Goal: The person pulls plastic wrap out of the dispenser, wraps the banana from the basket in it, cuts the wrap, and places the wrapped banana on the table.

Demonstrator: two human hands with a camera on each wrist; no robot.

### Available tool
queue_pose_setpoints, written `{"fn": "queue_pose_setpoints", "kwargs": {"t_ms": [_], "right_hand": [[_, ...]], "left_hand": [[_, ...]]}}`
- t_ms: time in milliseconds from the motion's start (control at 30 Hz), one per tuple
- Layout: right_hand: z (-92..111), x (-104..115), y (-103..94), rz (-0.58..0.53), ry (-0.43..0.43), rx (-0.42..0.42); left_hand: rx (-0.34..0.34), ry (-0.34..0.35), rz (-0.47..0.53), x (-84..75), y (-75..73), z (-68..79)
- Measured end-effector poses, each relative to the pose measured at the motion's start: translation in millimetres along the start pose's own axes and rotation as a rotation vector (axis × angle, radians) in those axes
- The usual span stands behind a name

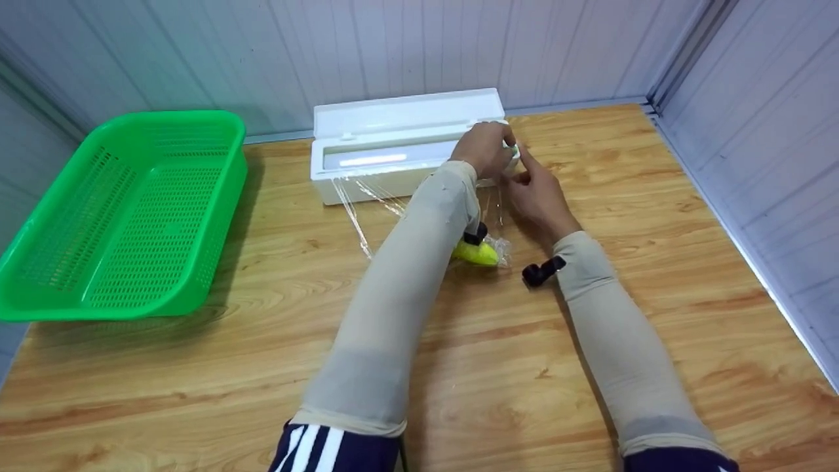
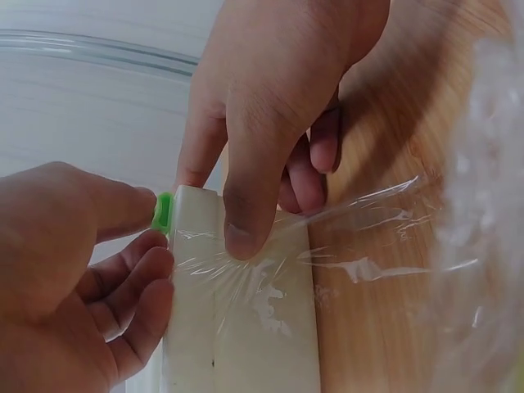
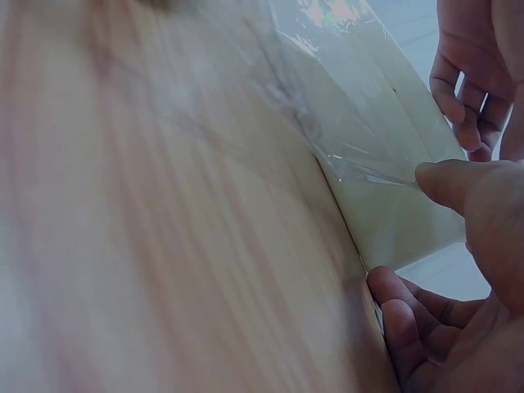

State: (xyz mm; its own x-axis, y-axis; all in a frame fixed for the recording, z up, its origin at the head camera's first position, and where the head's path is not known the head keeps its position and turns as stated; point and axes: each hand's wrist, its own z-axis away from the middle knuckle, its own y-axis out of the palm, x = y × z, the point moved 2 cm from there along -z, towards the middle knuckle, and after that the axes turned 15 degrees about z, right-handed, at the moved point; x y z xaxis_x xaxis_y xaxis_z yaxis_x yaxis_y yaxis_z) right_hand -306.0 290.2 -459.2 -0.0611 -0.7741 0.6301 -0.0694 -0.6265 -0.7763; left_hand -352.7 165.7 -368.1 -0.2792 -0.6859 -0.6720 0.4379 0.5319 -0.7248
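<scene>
The left hand pinches a green slider on a white cling-film dispenser; the right hand, partly curled, grips the dispenser's corner, thumb pressing clear film.

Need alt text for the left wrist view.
The right hand presses its thumb on clear film against a white box on a wooden table, while the left hand pinches a green piece at the box's edge.

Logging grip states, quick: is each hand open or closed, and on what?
Left hand: closed, pinching the green tab.
Right hand: closed, gripping the end of the white box and pressing the clear film.
</scene>
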Motion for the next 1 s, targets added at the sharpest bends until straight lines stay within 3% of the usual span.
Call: {"fn": "queue_pose_setpoints", "kwargs": {"t_ms": [200,533,833,1000], "right_hand": [[0.0,-0.8,-1.9,-0.007,-0.013,0.026],[0.4,0.5,-2.8,0.026,-0.062,0.038],[-1.3,0.8,-2.7,0.009,-0.056,0.042],[-1.8,0.0,-2.6,-0.015,-0.047,0.044]], "left_hand": [[-0.054,0.014,0.048,1.9,0.6,-1.3],[-0.177,-0.067,0.218,7.8,3.3,-2.5],[-0.221,-0.053,0.178,9.0,1.7,-1.5],[-0.232,-0.093,0.074,6.0,2.1,-0.2]]}}
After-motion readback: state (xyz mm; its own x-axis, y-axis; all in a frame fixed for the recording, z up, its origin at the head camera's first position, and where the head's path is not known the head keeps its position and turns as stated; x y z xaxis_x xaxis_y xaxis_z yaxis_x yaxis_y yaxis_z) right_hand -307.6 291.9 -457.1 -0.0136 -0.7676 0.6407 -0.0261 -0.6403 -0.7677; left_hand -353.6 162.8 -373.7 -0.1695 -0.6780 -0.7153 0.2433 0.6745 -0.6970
